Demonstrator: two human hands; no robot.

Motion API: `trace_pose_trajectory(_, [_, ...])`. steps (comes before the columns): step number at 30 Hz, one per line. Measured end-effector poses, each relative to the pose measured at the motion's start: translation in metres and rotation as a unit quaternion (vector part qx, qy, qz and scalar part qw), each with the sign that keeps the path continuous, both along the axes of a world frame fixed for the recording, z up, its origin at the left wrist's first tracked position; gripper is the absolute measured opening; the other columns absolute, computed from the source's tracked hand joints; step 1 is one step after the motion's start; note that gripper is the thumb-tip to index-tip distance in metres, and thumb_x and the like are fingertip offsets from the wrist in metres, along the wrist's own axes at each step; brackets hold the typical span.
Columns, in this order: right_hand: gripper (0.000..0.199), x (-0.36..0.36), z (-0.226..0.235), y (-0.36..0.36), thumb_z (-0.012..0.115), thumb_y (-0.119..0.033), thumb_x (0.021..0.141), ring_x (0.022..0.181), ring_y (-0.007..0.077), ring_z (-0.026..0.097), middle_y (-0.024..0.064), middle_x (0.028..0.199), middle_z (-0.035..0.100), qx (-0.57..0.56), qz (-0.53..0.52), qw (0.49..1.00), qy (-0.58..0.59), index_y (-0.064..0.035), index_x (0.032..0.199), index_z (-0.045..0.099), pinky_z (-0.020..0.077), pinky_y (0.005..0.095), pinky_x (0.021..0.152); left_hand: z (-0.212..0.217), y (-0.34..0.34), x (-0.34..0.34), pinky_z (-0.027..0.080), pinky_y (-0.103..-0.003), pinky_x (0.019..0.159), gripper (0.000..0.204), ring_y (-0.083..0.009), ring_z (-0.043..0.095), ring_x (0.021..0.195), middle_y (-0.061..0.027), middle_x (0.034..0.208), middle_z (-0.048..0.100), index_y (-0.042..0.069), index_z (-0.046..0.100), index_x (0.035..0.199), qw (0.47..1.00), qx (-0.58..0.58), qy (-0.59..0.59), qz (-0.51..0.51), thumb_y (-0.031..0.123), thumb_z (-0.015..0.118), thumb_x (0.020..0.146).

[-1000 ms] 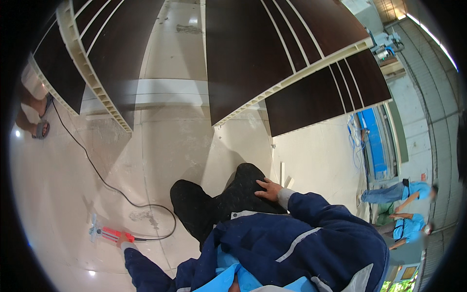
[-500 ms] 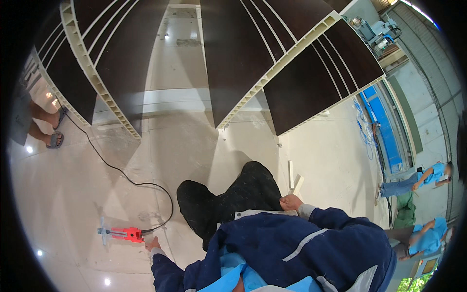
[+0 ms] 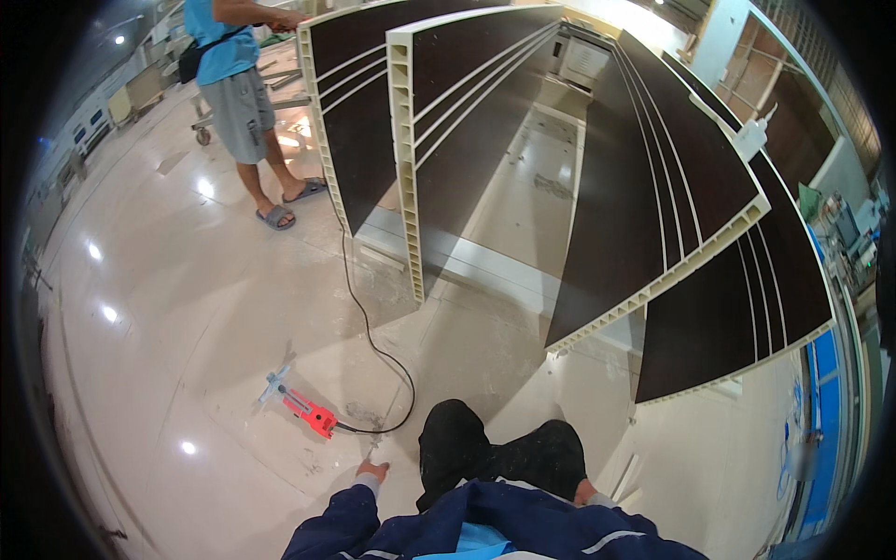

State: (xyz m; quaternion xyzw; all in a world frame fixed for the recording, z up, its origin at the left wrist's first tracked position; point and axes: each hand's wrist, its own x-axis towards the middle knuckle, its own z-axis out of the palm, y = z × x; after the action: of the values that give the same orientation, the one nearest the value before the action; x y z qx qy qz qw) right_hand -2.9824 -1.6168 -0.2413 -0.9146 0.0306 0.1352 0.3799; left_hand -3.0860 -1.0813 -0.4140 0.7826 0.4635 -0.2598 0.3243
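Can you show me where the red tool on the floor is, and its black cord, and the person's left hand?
red tool (image 3: 315, 417), head view, on its red body.
black cord (image 3: 373, 341), head view, mid-length on the floor.
left hand (image 3: 371, 469), head view, back of the hand.

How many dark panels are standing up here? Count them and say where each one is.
4 in view. Two stand at upper centre: far-left panel and second panel. Two lean on the right: third panel and far-right panel. More may be hidden behind.
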Motion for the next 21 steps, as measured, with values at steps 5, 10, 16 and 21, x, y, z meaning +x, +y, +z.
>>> trace_pose_trajectory(5, [0.043,0.016,0.008,0.009,0.067,-0.03,0.09,0.107,0.04,0.069,0.0232,0.114,0.07,0.019,-0.014,1.0,0.011,-0.0039,0.125,0.064,0.0558,0.0474,0.09,0.075,-0.053,0.032,0.047,-0.043,0.112,0.079,-0.0372,0.061,0.13,-0.0235,0.144,0.06,0.0,0.048,0.151,0.987,-0.073,-0.127,-0.058,0.05,0.069,0.093])
trace_pose_trajectory(10, [0.044,0.021,0.014,0.008,0.067,-0.029,0.091,0.107,0.0392,0.069,0.0231,0.115,0.07,0.033,-0.028,0.999,0.006,-0.0032,0.126,0.064,0.0559,0.0467,0.09,0.145,-0.1,0.1,0.05,-0.044,0.107,0.065,-0.0355,0.064,0.126,-0.0194,0.138,0.065,0.005,0.055,0.144,0.943,-0.102,-0.276,-0.155,0.046,0.067,0.095])
trace_pose_trajectory(16, [0.045,0.017,0.014,-0.003,0.067,-0.029,0.092,0.108,0.0383,0.068,0.023,0.117,0.069,0.042,-0.055,0.998,-0.002,-0.0023,0.127,0.063,0.056,0.0459,0.09,0.193,-0.157,0.168,0.05,-0.044,0.107,0.068,-0.0373,0.063,0.128,-0.0221,0.138,0.065,0.005,0.053,0.148,0.868,-0.131,-0.34,-0.338,0.048,0.066,0.096])
trace_pose_trajectory(21, [0.045,0.0,0.024,-0.003,0.067,-0.029,0.092,0.108,0.0375,0.068,0.0229,0.118,0.069,0.061,-0.095,0.994,-0.008,-0.0016,0.128,0.063,0.0561,0.0452,0.091,0.179,-0.187,0.174,0.043,-0.045,0.115,0.076,-0.0372,0.054,0.138,-0.0215,0.146,0.06,0.003,0.051,0.15,0.857,-0.178,-0.163,-0.456,0.059,0.058,0.098])
